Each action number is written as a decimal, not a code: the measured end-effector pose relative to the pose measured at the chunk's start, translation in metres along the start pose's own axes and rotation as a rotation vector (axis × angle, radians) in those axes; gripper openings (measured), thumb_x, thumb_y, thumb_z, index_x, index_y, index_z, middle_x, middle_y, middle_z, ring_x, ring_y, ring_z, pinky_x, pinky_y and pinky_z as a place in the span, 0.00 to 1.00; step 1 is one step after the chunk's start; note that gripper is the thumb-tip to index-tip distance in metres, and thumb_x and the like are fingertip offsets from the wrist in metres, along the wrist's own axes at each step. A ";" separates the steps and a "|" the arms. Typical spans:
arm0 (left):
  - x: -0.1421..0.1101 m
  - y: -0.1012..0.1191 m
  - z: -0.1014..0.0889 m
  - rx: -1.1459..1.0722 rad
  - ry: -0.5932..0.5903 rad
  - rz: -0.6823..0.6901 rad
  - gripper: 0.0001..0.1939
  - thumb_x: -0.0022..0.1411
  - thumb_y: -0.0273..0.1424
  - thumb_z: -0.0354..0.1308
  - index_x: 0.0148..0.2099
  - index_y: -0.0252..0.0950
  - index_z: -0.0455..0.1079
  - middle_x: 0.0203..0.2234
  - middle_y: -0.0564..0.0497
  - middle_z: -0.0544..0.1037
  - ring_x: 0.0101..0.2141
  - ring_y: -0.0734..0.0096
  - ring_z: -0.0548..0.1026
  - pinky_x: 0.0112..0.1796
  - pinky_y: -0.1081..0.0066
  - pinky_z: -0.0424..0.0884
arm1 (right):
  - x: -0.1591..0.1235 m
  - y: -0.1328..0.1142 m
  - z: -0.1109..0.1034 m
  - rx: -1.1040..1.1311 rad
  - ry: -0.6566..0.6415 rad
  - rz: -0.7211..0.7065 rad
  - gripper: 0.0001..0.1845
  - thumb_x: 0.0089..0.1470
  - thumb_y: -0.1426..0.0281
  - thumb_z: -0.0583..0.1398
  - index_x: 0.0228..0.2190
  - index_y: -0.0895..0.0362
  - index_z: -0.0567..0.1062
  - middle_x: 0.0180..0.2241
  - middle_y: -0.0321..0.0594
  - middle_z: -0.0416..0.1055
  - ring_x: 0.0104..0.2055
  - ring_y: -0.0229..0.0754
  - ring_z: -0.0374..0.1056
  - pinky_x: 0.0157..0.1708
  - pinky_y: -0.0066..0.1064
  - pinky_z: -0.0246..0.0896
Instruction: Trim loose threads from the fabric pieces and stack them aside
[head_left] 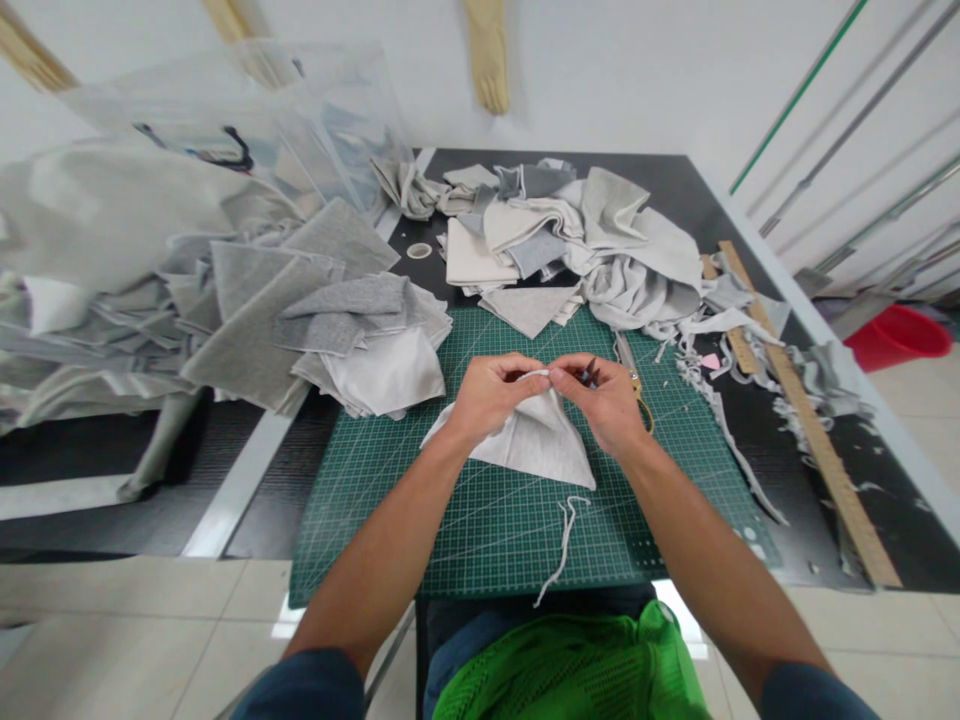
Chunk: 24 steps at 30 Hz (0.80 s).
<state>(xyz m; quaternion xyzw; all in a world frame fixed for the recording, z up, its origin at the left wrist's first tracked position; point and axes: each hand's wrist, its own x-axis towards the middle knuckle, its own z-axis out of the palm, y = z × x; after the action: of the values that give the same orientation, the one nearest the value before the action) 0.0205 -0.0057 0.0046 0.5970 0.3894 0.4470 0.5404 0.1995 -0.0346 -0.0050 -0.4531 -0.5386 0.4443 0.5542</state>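
A light grey piece of cloth [536, 440] hangs from my fingers above the green cutting mat [480, 540], its lower edge spread toward me. My left hand [495, 395] is closed and pinches the cloth's top edge. Close beside it, my right hand [604, 400] pinches the same edge, thumb near thumb. A small dark pointed tool [591, 370] shows between the right fingers; most of it is hidden, so its kind is unclear. Just past that hand lie scissors [636, 385] with yellowish handles. A loose white strip of thread or fabric [559, 550] lies on the mat nearer to me.
Folded grey cloths [360, 330] are heaped at the left, before a clear plastic bin [300, 130]. More cloth pieces [540, 230] and a roll of tape [419, 250] lie at the back. Rightward are a wooden ruler [817, 430], fabric scraps [712, 390] and a red bucket [900, 335].
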 end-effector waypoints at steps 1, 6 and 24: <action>0.000 -0.001 0.000 -0.025 -0.006 -0.009 0.13 0.53 0.41 0.74 0.35 0.37 0.83 0.29 0.50 0.81 0.30 0.71 0.74 0.32 0.70 0.70 | 0.000 0.001 0.000 0.010 0.008 0.001 0.15 0.53 0.54 0.70 0.34 0.52 0.81 0.29 0.36 0.74 0.30 0.39 0.63 0.31 0.33 0.59; 0.001 -0.005 0.002 -0.142 -0.016 -0.068 0.13 0.53 0.40 0.74 0.35 0.37 0.83 0.31 0.50 0.82 0.31 0.72 0.75 0.33 0.71 0.70 | 0.001 0.006 0.000 -0.009 0.030 0.007 0.15 0.56 0.54 0.68 0.33 0.53 0.77 0.28 0.34 0.68 0.28 0.37 0.59 0.29 0.32 0.55; 0.004 -0.004 -0.002 -0.295 0.059 -0.119 0.15 0.53 0.40 0.75 0.38 0.36 0.82 0.33 0.49 0.83 0.32 0.71 0.78 0.35 0.70 0.73 | 0.000 -0.001 -0.002 -0.465 0.029 -0.316 0.13 0.61 0.62 0.64 0.48 0.48 0.79 0.44 0.42 0.79 0.40 0.46 0.72 0.42 0.41 0.69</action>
<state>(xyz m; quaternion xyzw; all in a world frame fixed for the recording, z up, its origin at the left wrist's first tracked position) 0.0200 -0.0004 0.0009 0.4736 0.3701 0.4840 0.6359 0.2019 -0.0346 -0.0041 -0.4846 -0.6823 0.2102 0.5054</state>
